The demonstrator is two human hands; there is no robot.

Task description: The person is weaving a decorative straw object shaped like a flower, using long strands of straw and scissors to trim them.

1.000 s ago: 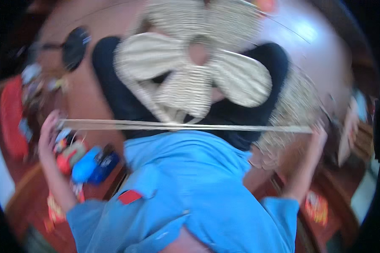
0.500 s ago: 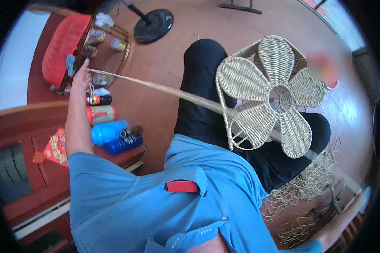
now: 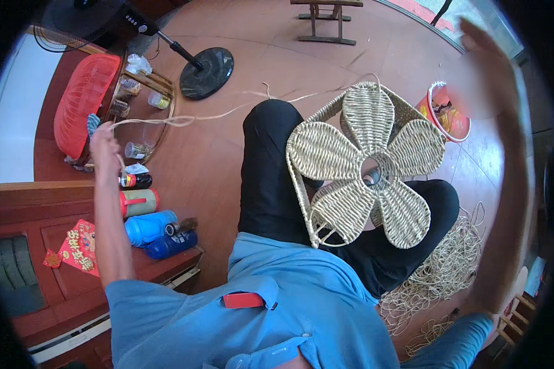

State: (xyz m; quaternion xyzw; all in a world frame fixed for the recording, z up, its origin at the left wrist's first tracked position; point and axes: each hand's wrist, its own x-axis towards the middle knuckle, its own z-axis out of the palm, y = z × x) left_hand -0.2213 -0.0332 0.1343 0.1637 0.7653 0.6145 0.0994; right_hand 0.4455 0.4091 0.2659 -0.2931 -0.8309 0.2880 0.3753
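A woven basket with a flower-shaped face (image 3: 372,166) in pale straw cord rests across my lap, its petals set round a hole in the middle. A loose straw-coloured cord (image 3: 175,121) trails in the air from my left hand (image 3: 106,147) toward the basket's far side. My left hand, stretched out far to the left, is closed round the cord. Raised at the far right, my right hand (image 3: 483,43) is smeared by motion, and whether it holds anything cannot be made out. Behind my right knee lies a heap of the same cord (image 3: 443,270) on the floor.
A black fan base (image 3: 207,74) stands at the far left by a glass-topped table with jars and a red mesh food cover (image 3: 83,104). Flasks, including a light blue one (image 3: 148,226), line a red cabinet. A red bucket (image 3: 434,104) stands far right, a wooden stool (image 3: 326,21) beyond.
My right arm has swung up from the lower right to the far right. The cord, earlier taut across the basket, now hangs slack and wavy. My view has shifted slightly.
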